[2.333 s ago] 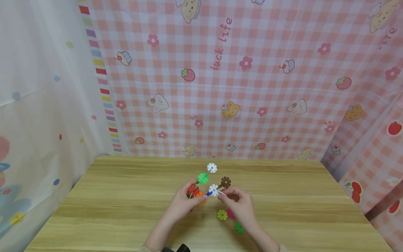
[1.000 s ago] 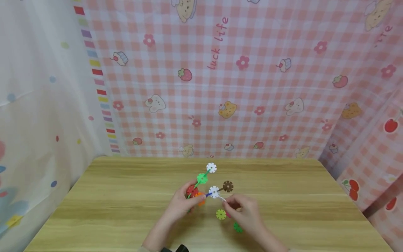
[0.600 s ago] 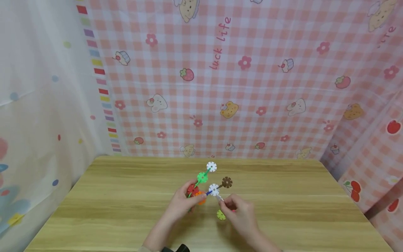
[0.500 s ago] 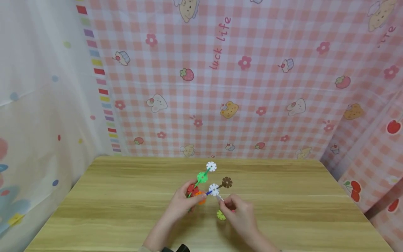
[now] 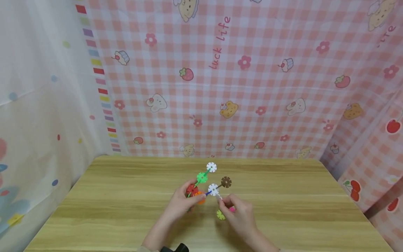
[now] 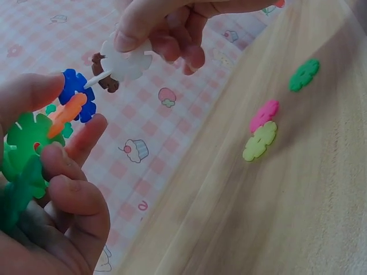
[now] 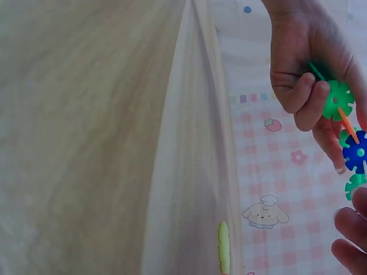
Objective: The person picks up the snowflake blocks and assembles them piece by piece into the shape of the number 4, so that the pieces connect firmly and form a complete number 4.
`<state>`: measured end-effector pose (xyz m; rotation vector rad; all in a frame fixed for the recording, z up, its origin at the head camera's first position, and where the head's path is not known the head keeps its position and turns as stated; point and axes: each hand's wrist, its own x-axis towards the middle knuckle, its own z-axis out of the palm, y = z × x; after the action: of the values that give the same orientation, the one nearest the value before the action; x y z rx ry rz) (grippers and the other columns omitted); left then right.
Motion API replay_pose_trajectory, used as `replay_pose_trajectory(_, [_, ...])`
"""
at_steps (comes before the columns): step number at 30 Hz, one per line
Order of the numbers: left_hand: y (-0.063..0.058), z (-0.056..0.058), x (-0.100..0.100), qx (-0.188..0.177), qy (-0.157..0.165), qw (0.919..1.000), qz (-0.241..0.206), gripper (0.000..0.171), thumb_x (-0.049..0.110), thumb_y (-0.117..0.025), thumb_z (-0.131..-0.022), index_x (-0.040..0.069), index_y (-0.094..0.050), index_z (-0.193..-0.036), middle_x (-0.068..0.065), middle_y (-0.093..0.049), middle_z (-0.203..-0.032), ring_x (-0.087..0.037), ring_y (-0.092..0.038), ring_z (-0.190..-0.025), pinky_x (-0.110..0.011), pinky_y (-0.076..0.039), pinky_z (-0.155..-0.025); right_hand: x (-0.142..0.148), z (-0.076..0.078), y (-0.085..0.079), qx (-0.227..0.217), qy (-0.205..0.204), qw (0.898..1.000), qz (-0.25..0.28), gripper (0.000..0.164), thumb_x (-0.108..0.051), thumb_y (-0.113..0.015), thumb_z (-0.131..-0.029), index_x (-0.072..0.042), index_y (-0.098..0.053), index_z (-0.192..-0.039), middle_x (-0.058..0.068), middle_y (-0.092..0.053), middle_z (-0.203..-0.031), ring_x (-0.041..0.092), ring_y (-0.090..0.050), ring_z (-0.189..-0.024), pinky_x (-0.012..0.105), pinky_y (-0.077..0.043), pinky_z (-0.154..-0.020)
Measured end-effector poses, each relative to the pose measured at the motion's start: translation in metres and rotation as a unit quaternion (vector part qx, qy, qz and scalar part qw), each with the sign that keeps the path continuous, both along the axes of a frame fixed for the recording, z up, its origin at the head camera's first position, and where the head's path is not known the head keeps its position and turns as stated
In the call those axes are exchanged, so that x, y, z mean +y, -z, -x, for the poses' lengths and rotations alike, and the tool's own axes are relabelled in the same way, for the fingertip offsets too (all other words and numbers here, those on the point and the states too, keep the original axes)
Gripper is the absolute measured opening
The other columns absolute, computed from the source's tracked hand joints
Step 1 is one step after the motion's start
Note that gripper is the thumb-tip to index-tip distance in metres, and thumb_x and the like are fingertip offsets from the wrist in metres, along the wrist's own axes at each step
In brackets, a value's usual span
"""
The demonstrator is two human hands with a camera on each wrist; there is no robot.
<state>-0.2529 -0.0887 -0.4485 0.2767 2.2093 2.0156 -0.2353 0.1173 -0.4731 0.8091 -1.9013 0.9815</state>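
My left hand point(image 5: 184, 203) holds a linked chain of notched plastic snowflake discs, its fingers curled round the green disc point(image 6: 26, 143) end. A red disc point(image 5: 192, 190), an orange disc point(image 6: 67, 114) and a blue disc point(image 6: 77, 91) belong to it. From the blue one runs a white disc point(image 5: 213, 189), with a brown disc point(image 5: 226, 182) beyond. Another branch carries a light green disc point(image 5: 202, 177) and a white end disc point(image 5: 211, 167). Between thumb and fingers, my right hand point(image 5: 240, 211) pinches a second white disc point(image 6: 127, 60) against the first; whether they interlock I cannot tell.
Loose discs lie on the wooden table point(image 5: 126, 196) below the right hand: a yellow-green disc point(image 6: 260, 141), a pink disc point(image 6: 265, 114) and a green disc point(image 6: 304, 74). A checked pink curtain point(image 5: 267, 87) hangs behind the table.
My right hand shifted a little down and right with its white disc, then came back up to the chain's white disc. In the head view it now covers the loose green disc. The left hand stays put.
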Motion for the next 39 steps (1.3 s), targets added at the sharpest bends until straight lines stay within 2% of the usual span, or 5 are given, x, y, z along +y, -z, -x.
replay_pose_trajectory(8, [-0.001,0.0,0.001,-0.011,-0.001,0.9999,-0.005,0.072,0.018,-0.076,-0.083,-0.001,-0.04,-0.143,-0.003,-0.056,-0.08,-0.014,-0.046,-0.053,-0.024,-0.041,-0.048,0.004,0.005,0.002,-0.004,-0.033,0.999,-0.01,0.016,-0.018,-0.068,-0.091,-0.011,-0.064,-0.077,-0.003,-0.068,-0.069,0.006,-0.063,-0.061,0.014,-0.048,-0.052])
replay_pose_trajectory(19, [-0.004,-0.001,0.001,-0.002,0.002,1.0,-0.002,0.071,0.017,-0.077,-0.082,-0.001,-0.042,-0.142,-0.004,-0.057,-0.081,-0.013,-0.046,-0.053,-0.022,-0.04,-0.047,0.011,0.005,-0.001,-0.058,-0.105,0.993,-0.014,0.026,0.008,-0.079,-0.069,-0.003,-0.068,-0.089,0.004,-0.071,-0.08,0.012,-0.067,-0.067,0.017,-0.053,-0.062])
replay_pose_trajectory(25, [-0.004,-0.002,0.001,0.003,0.011,0.9999,0.003,0.071,0.016,-0.076,-0.083,-0.001,-0.041,-0.142,-0.004,-0.058,-0.081,-0.013,-0.046,-0.053,-0.022,-0.041,-0.046,0.017,0.009,-0.004,-0.014,-0.123,0.991,-0.059,0.014,-0.017,-0.071,-0.089,-0.004,-0.067,-0.091,0.003,-0.069,-0.079,0.01,-0.065,-0.067,0.014,-0.051,-0.06])
replay_pose_trajectory(33, [-0.003,-0.002,0.001,0.011,0.028,0.9994,0.015,0.072,0.018,-0.076,-0.084,-0.002,-0.04,-0.143,-0.004,-0.059,-0.083,-0.012,-0.047,-0.053,-0.022,-0.041,-0.046,0.025,0.016,-0.007,0.071,-0.099,0.988,-0.089,0.022,-0.027,-0.07,-0.09,-0.005,-0.07,-0.091,0.005,-0.065,-0.091,0.014,-0.061,-0.076,0.016,-0.051,-0.069])
replay_pose_trajectory(39, [-0.002,-0.003,0.0,0.011,0.038,0.9992,0.008,0.069,0.017,-0.076,-0.083,-0.001,-0.043,-0.141,-0.003,-0.058,-0.077,-0.01,-0.045,-0.052,-0.021,-0.04,-0.046,0.026,0.02,-0.007,0.103,-0.077,0.988,-0.082,0.024,-0.036,-0.07,-0.088,-0.011,-0.071,-0.087,0.02,-0.058,-0.115,0.031,-0.055,-0.105,0.029,-0.042,-0.096])
